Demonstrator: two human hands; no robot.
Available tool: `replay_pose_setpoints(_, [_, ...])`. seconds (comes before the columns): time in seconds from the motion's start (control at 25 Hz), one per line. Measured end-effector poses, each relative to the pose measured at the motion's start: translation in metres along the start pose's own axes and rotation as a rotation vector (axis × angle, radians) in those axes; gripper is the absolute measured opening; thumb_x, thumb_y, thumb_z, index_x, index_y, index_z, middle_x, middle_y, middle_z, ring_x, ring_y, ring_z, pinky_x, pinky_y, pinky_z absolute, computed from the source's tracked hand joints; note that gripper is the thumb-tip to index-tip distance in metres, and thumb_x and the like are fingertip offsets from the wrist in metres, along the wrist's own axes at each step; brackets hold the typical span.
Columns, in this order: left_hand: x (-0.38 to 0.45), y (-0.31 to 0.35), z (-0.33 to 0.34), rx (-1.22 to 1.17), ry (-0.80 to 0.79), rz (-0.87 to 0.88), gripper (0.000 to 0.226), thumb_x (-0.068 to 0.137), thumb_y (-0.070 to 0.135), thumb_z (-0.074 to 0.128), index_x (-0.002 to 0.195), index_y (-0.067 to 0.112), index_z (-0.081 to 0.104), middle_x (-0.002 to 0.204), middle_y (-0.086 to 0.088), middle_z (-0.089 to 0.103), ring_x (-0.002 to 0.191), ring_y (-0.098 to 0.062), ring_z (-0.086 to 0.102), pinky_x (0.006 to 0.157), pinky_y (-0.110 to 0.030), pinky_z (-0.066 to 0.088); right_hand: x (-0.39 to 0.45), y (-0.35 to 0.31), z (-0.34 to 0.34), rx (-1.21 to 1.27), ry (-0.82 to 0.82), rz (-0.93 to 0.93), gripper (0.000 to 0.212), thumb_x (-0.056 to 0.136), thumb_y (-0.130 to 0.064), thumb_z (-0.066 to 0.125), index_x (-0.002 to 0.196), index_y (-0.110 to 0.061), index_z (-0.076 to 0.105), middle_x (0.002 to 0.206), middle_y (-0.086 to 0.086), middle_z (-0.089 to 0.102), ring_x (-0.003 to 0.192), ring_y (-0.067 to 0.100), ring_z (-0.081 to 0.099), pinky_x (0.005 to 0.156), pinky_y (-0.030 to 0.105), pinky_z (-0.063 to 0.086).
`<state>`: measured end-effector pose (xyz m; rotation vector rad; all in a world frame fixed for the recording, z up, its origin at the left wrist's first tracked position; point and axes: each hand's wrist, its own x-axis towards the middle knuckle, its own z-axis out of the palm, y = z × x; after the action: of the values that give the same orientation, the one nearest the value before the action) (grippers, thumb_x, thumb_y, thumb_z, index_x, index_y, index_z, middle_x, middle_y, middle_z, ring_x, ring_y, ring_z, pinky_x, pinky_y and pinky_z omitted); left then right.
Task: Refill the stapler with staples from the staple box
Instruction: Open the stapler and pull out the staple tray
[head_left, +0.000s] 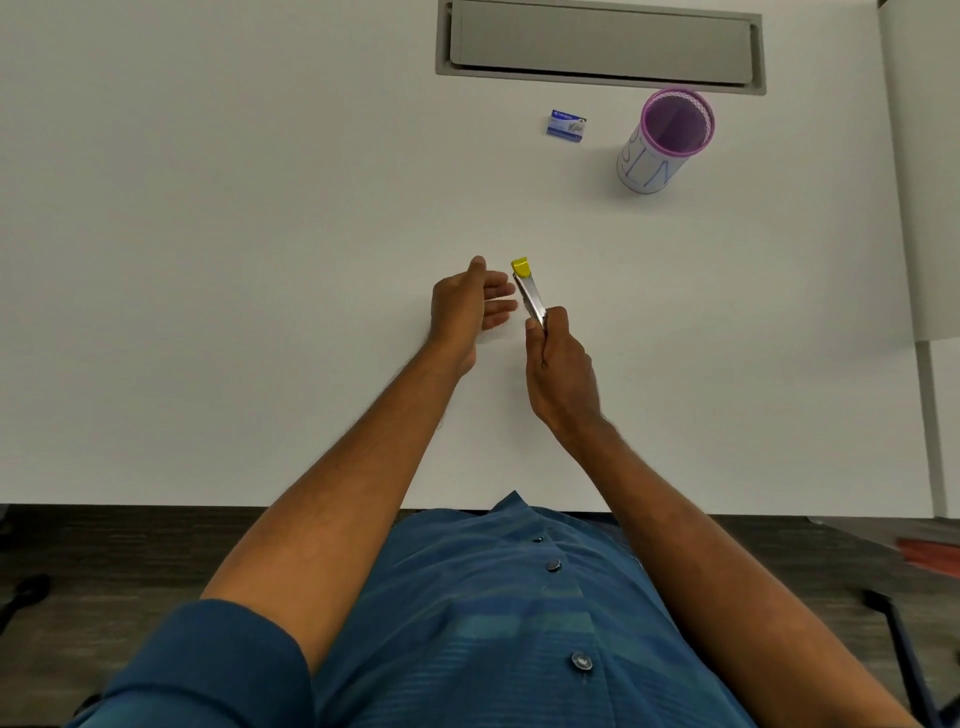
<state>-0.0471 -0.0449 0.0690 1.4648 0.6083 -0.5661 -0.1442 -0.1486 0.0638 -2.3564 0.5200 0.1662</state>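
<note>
A: Where is the stapler (530, 293)?

B: Just above the middle of the frame, off the white counter (208, 260). The right hand (558, 364) has its fingers curled round the lower end, and the yellow tip points toward the top of the frame.

A: And the left hand (467, 306)?

B: Just left of the stapler, fingers relaxed and spread toward it, holding nothing. I cannot tell whether the fingertips touch the metal.

A: The staple box (567, 124)?

B: A small blue box lying flat on the counter in the upper middle, well apart from both hands. To its right stands 1 purple mesh cup (665, 140), and a grey hatch (600, 44) is set into the counter along the top edge.
</note>
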Motion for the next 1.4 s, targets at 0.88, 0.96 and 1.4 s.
replay_pose_setpoints(0.88, [0.006,0.011,-0.033,0.097,-0.218,-0.023,0.008,0.088,0.013,0.074,0.095,0.012,0.069,0.08,-0.004,0.072,0.061,-0.014,0.066,0.065,-0.028,0.054,0.027,-0.032,0.003,1.085,-0.511,0.536,0.052,0.106,-0.05,0.037,0.117,-0.008,0.066,0.086,0.005,0.065,0.059,0.014,0.056,0.048,0.027,0.045])
replay_pose_setpoints(0.96, [0.011,0.012,-0.033,0.091,-0.184,-0.012,0.008,0.087,0.011,0.075,0.093,0.011,0.069,0.082,-0.008,0.071,0.065,-0.018,0.066,0.067,-0.03,0.057,0.028,-0.037,0.007,1.032,-0.491,0.526,0.053,0.106,-0.051,0.037,0.114,-0.008,0.065,0.084,0.005,0.064,0.059,0.014,0.057,0.051,0.027,0.048])
replay_pose_setpoints(1.4, [0.052,0.021,-0.04,0.342,0.066,0.109,0.01,0.084,0.01,0.075,0.077,0.013,0.069,0.078,-0.009,0.072,0.062,-0.02,0.066,0.062,-0.034,0.061,0.017,-0.029,0.038,0.661,-0.441,0.41,0.027,0.105,-0.026,0.049,0.11,-0.004,0.063,0.098,0.014,0.075,0.078,0.022,0.076,0.073,0.03,0.063])
